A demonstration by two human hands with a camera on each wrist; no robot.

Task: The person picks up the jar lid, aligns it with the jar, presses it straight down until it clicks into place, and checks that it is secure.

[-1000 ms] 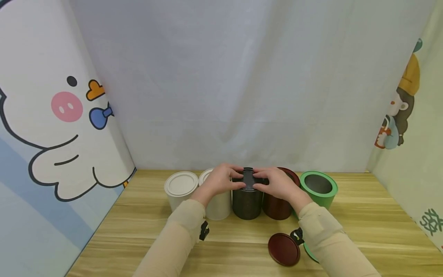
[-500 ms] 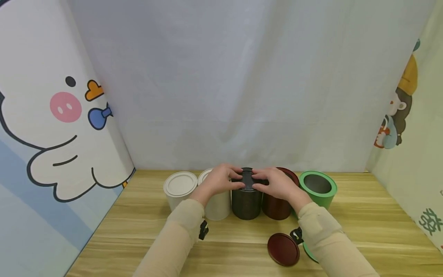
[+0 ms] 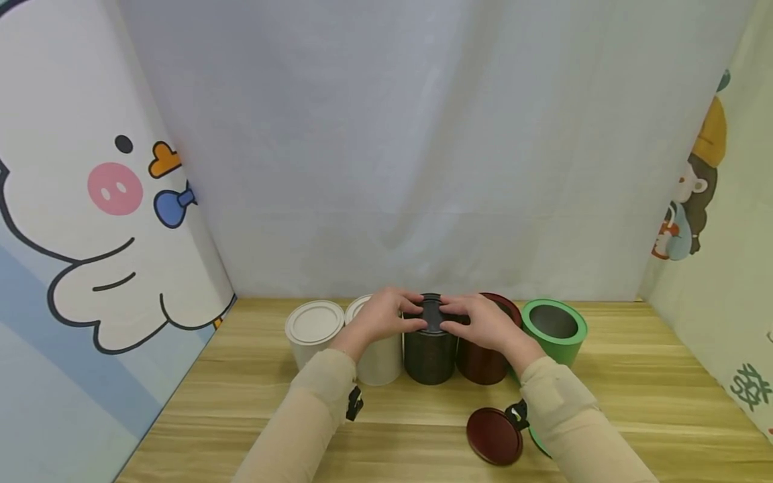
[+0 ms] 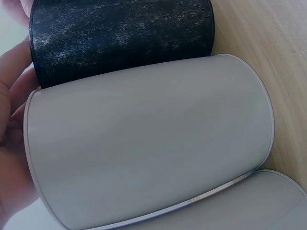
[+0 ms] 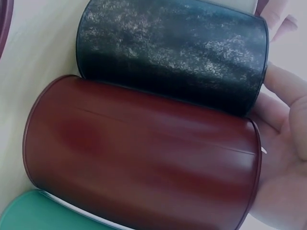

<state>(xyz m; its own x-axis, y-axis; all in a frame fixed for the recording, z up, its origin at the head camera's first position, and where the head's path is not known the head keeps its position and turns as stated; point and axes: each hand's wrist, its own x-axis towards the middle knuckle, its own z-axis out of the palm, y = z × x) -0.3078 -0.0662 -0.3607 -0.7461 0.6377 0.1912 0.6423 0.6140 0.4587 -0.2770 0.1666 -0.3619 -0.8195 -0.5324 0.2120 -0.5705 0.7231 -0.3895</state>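
The work in hand is at the black can (image 3: 430,365), which stands upright in the middle of a row of five, with its black lid (image 3: 432,314) on top. The left hand (image 3: 382,315) and right hand (image 3: 483,322) reach over it from either side, thumbs on the nearer part of the lid, other fingers farther back. Thumb and fingers are spread a little; whether they pinch the edge or only press, I cannot tell. Judging by the pose, this step is either seating the lid or working it loose, and the next move calls for even effort from both sides so it does not tip.

Side room is tight: the red can (image 3: 483,365) and the nearer white can (image 3: 380,365) sit right against the black one, and both hands pass over their rims. The red can and the green can (image 3: 561,352) are uncovered, so a careless finger could catch their edges. Behind the row, the curtain (image 3: 423,168) leaves only a narrow strip of bench (image 3: 658,402). More room lies in front, where the red lid (image 3: 495,436) rests beside a green lid (image 3: 537,441), mostly hidden by the right sleeve (image 3: 574,416).
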